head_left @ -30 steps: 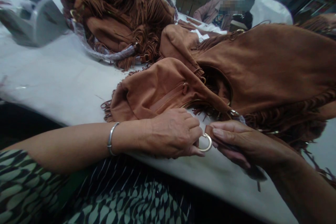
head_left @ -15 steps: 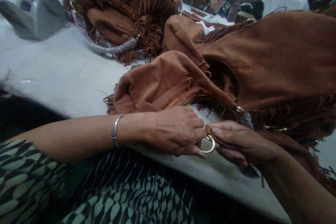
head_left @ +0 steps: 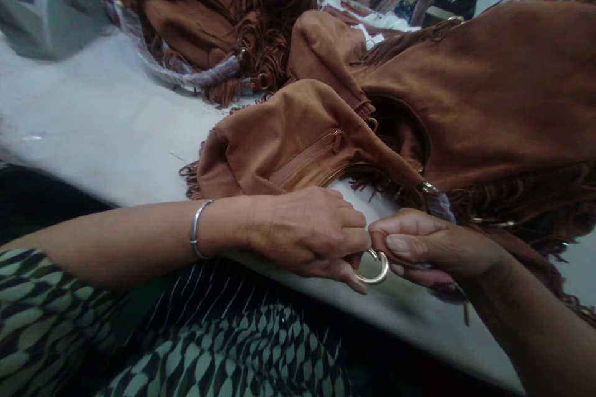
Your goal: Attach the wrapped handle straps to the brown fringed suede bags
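Fingers (head_left: 356, 239) of the bare left hand (head_left: 302, 229) pinch a round gold-coloured metal ring (head_left: 384, 272) between the hands; the bare right hand (head_left: 428, 245) grips a flat brown strap (head_left: 380, 244). I see more of the ring's curve than earlier. Left fingertips and most strap are hidden. White tabletop (head_left: 102, 118) spreads leftward, its near edge beneath both hands.

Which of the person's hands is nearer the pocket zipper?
Left. The left hand is just below the pocket zipper in view; the right hand is farther off, below and to its right.
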Demonstrator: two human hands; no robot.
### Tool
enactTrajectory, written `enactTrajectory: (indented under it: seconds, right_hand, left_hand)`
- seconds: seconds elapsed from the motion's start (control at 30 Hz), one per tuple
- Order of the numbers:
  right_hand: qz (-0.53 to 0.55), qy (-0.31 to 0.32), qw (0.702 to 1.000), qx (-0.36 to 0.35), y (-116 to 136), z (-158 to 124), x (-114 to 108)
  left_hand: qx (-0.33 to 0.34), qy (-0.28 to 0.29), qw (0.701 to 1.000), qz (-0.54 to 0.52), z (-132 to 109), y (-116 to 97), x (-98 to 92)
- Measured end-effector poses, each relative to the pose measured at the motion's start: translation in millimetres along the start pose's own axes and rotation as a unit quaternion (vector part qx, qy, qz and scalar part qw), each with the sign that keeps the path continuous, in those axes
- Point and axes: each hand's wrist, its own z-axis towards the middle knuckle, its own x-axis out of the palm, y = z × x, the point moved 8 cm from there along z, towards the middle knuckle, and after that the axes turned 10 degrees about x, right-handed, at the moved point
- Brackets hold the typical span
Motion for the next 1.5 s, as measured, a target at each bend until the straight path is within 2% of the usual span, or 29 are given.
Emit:
enactTrajectory:
  seconds: [0.13, 0.23, 0.3, 0.4, 0.47, 0.6, 0.77, 0.93, 1.07, 1.17, 1.3, 1.43, 1.5]
  right_hand:
    - [0.004, 0.033, 0.999, 0.003, -3, 2, 4]
    - [-0.017, 0.036, 0.999, 0.003, -3, -1, 10]
    - [-0.063, 0.007, 0.998, 0.012, -2, -6, 13]
    - [-0.151, -0.092, 0.984, 0.007, 3, -15, 8]
    - [-0.165, -0.119, 0.979, -0.004, 6, -19, 7]
    - [-0.131, -0.067, 0.989, -0.010, 7, -18, 13]
    - [-0.147, -0.083, 0.986, 0.014, 9, -18, 9]
    - [-0.124, -0.059, 0.989, 0.050, 0, -20, 16]
    - [-0.105, -0.065, 0.988, 0.096, -14, -25, 23]
    - [-0.149, -0.097, 0.980, 0.088, -14, -29, 30]
    - [-0.217, -0.178, 0.959, 0.040, -12, -29, 44]
    - [-0.163, -0.238, 0.957, 0.006, -19, -21, 48]
    - [-0.156, -0.238, 0.959, 0.009, -22, -19, 43]
  left_hand:
    - [-0.020, 0.005, 1.000, -0.003, -3, 4, 0.2]
    - [-0.030, 0.006, 0.999, -0.021, -6, 7, 1.0]
    - [-0.033, 0.013, 0.999, -0.033, -7, 8, 2.1]
    - [-0.039, 0.012, 0.999, -0.021, -6, 10, 1.2]
    - [-0.040, -0.004, 0.999, 0.007, -4, 10, -1.3]
    - [-0.018, -0.030, 0.997, 0.064, 0, 3, -1.6]
    - [-0.013, -0.044, 0.990, 0.134, 0, -5, -2.1]
    - [-0.013, -0.022, 0.996, 0.082, 0, -5, 1.8]
    - [-0.001, -0.004, 0.999, 0.035, -1, -7, 7.0]
    - [0.002, 0.002, 1.000, 0.022, -2, -7, 8.6]
    - [-0.013, -0.007, 1.000, 0.025, -5, -3, 6.6]
    - [-0.038, -0.010, 0.998, 0.045, -8, 4, 2.6]
    - [-0.042, 0.001, 0.999, 0.034, -8, 6, 1.2]
